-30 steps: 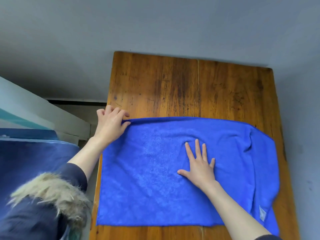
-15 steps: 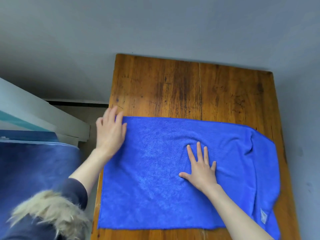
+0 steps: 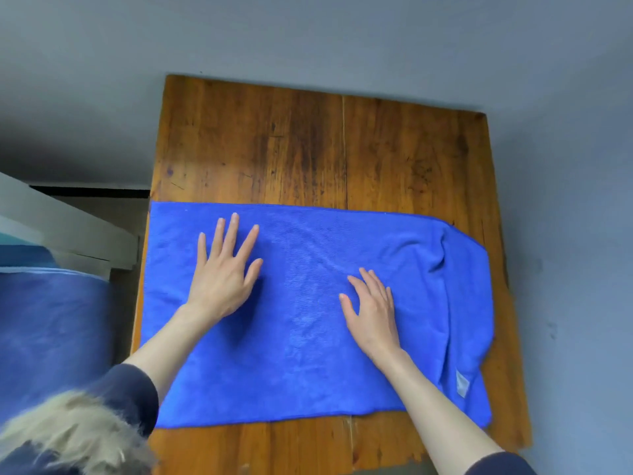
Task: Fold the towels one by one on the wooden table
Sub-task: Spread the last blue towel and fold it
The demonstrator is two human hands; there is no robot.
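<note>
blue microfibre towel [image 3: 308, 337] lies spread across the near half of the worn wooden table [image 3: 325, 149], left edge at the table's side; left hand [image 3: 222, 282] flat, fingers splayed wide, right hand [image 3: 371, 311] flat beside it; soft, light, limp cloth, best pinched at corners; small pale label [image 3: 461, 383] at the right, writing unreadable

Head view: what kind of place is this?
Probably a plain room in a home, not a lab: a worn wooden table pushed against a bare grey wall, a blue towel spread on it, and blue fabric at left.
</note>
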